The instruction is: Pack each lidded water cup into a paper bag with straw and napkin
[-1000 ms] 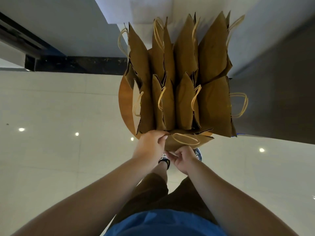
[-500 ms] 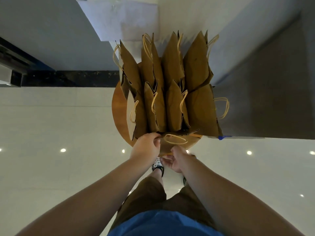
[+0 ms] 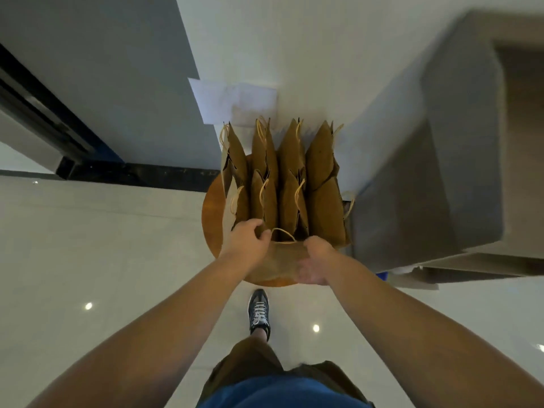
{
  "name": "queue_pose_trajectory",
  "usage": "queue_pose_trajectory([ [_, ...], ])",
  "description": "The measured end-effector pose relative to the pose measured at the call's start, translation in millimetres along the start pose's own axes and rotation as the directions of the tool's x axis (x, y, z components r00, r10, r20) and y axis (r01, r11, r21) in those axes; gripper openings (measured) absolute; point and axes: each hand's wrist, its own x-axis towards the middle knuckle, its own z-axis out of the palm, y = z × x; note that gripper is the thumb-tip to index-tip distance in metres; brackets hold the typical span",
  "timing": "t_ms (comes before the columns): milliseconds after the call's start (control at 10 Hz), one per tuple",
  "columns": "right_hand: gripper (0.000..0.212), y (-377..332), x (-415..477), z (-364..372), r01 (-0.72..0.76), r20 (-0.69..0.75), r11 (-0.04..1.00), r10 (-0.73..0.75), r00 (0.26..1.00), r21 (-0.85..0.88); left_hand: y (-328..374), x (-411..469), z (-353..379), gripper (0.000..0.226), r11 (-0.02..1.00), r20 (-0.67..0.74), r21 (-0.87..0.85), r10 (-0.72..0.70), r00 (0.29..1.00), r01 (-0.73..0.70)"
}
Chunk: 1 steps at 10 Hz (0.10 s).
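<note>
Head view.

Surface: round wooden table top [image 3: 210,219], orange-brown, bare only along its left and near rim. It stands on a glossy pale tiled floor [image 3: 103,245] that reflects ceiling lights.

Room: grey wall panel [image 3: 103,83] at left and white wall [image 3: 294,39] behind the table, with a black skirting strip [image 3: 141,173] along the base of the grey panel. White paper sheets [image 3: 235,98] are on the white wall just above the table.

Surroundings: grey upholstered seat [image 3: 426,187], blurred, just beside the table's right edge. Upright brown paper bags with cord handles [image 3: 294,184] stand in two close rows, four to a row, and fill most of the table top. They crowd right up to the hands on the far side.

Task item: one flattened brown paper bag [image 3: 284,259] at the table's near edge, in front of the rows, with its cord handle loop [image 3: 282,232] arching up between the hands.

Hands: left hand [image 3: 248,241], arm extended, fingers curled round the bag's upper left corner. Right hand [image 3: 315,260], arm extended, fingers bent over the bag's right edge and gripping it; motion blur hides the fingertips.

Person: blue shirt [image 3: 279,393], brown shorts [image 3: 250,363], and one dark sneaker with white laces [image 3: 259,312] on the floor below the table's near rim.
</note>
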Motion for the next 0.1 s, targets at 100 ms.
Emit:
queue_pose_trajectory([
  [100,0.049,1.6,-20.7,-21.5,0.274,-0.169,0.835,-0.393,0.904,-0.476,12.7,-30.7,-9.7,0.054,0.998,-0.092,-0.059,0.026,0.995,-0.032],
])
